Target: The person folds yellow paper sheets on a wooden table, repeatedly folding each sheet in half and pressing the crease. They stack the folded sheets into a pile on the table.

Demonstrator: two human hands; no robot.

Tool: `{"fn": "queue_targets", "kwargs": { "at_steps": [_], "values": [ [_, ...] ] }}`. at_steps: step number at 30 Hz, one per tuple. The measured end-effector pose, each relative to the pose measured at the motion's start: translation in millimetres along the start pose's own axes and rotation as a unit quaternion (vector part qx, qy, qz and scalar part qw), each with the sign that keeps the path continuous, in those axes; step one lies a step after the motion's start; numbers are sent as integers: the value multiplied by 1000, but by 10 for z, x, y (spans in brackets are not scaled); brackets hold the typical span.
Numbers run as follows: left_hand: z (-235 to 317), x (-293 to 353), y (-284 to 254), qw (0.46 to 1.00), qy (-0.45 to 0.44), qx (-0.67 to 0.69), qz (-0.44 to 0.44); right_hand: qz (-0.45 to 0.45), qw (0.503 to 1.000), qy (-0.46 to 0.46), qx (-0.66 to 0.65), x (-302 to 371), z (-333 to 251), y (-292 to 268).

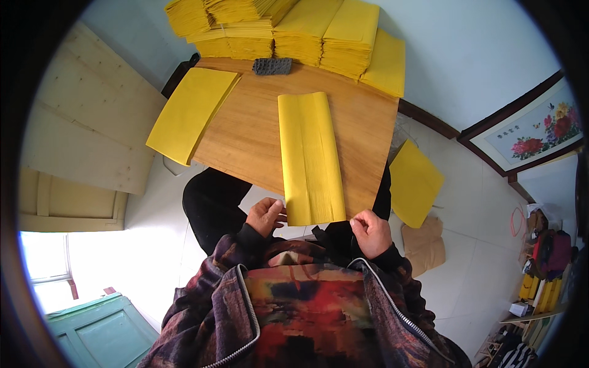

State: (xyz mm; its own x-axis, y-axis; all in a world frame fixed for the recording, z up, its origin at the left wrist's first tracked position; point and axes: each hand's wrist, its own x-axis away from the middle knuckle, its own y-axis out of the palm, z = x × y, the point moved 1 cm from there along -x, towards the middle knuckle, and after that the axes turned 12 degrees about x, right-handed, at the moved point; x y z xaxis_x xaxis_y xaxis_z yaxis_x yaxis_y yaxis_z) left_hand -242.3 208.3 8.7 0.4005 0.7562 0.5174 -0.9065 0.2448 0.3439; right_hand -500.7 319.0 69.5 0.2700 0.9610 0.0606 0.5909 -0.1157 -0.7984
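A folded yellow paper sheaf is laid lengthwise on the wooden table. Its near end is pinched by the left hand and right hand, fingers closed on its corners. Yellow paper stacks are piled at the far edge.

In the middle of the frame a long folded yellow paper lies on a wooden board. The left hand and the right hand hold its near end. Stacks of yellow paper sit at the top.
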Motion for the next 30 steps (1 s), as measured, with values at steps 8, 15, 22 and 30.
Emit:
{"fn": "queue_targets", "kwargs": {
  "at_steps": [8, 15, 22, 30],
  "values": [
    [-85, -159, 224, 1000, -13, 27, -2, -8, 999, -22, 25, -13, -58, 198],
    [-25, -25, 52, 1000, -27, -3, -1, -1, 997, -40, 71, -64, -135, 152],
    [477, -55, 60, 791, 388, -453, 137, 130, 970, -185, 92, -842, -174, 289],
    [794, -994, 298, 708, 306, -636, 36, 78, 959, -186, 198, -1358, -259, 546]
  ]
}}
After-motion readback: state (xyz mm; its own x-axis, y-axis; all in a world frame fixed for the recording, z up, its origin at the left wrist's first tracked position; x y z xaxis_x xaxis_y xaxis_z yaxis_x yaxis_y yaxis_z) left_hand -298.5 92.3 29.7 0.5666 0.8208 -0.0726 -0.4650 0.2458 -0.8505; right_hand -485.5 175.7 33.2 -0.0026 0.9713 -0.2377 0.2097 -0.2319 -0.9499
